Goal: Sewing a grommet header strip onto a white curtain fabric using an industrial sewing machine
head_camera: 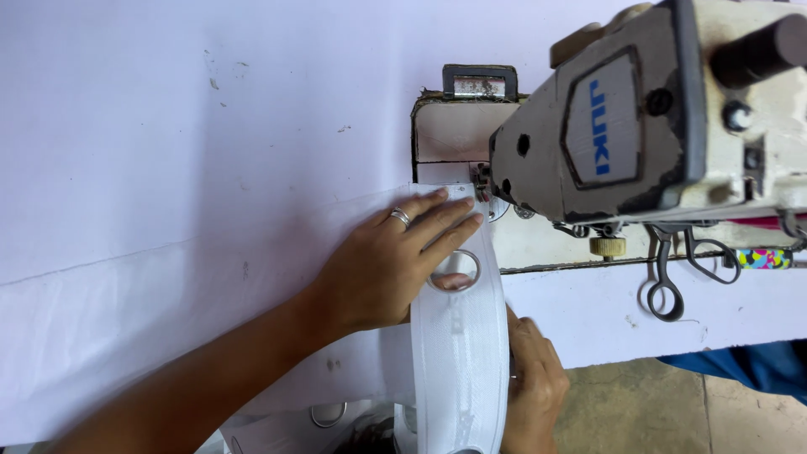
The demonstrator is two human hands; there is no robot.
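Left hand (391, 265), silver ring on one finger, lies flat and released, fingers spread, pressing the white woven eyelet tape with metal ring (461, 336) just short of the needle. Tape runs between both hands. Right hand (531, 382) pinches the tape's right edge nearer the body. Cream-grey sewing machine head (647, 118) sits beyond the fingertips.

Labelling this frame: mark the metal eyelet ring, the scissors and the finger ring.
metal eyelet ring (476, 262), head view, its right rim.
scissors (664, 298), head view, the lower handle loop.
finger ring (400, 218), head view, the band on the left hand.
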